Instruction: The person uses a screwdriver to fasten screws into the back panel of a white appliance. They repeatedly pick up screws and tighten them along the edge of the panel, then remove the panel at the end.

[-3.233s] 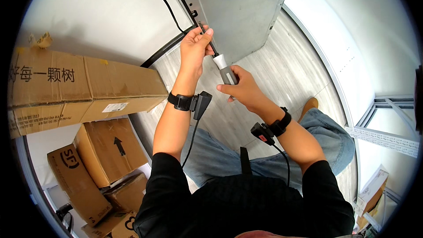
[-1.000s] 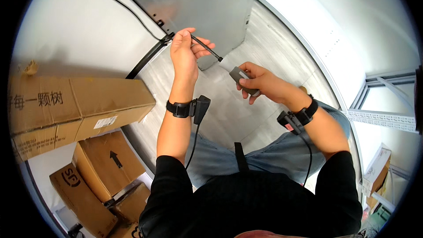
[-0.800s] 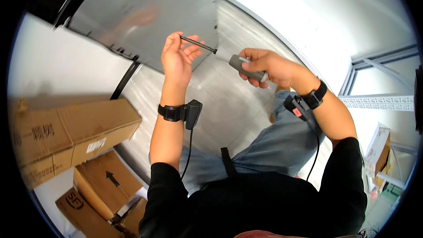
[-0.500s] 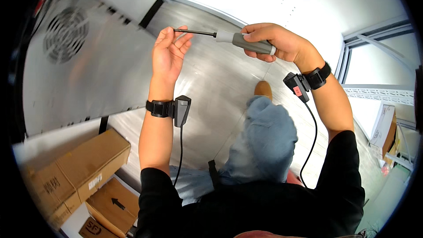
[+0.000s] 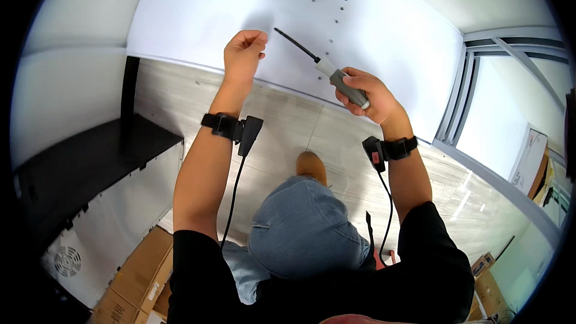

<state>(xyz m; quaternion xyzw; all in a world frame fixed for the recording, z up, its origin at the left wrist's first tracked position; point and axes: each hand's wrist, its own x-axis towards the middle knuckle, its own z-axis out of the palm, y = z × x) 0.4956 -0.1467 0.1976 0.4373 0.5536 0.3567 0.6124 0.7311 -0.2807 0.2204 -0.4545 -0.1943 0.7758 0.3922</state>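
Note:
My right hand (image 5: 364,92) grips the grey handle of a screwdriver (image 5: 324,66), whose dark shaft points up and to the left over a white table (image 5: 198,24). My left hand (image 5: 245,54) is closed with thumb and fingertips pinched together, just left of the screwdriver's tip and apart from it. Anything inside that pinch is too small or hidden to make out. Several small dark screws (image 5: 327,53) stand scattered on the white surface, beyond and beside the screwdriver.
A metal frame with grooved rails (image 5: 462,96) runs along the table's right end. At the left is a black shelf (image 5: 90,168) above a pale panel with a round vent (image 5: 68,261). Cardboard boxes (image 5: 135,270) stand at the lower left. My feet are on a wood-look floor (image 5: 270,138).
My view has swung toward the white table, bringing the screws into sight. My left hand has left the screwdriver's tip and closed its fingers. The screwdriver now tilts up to the left.

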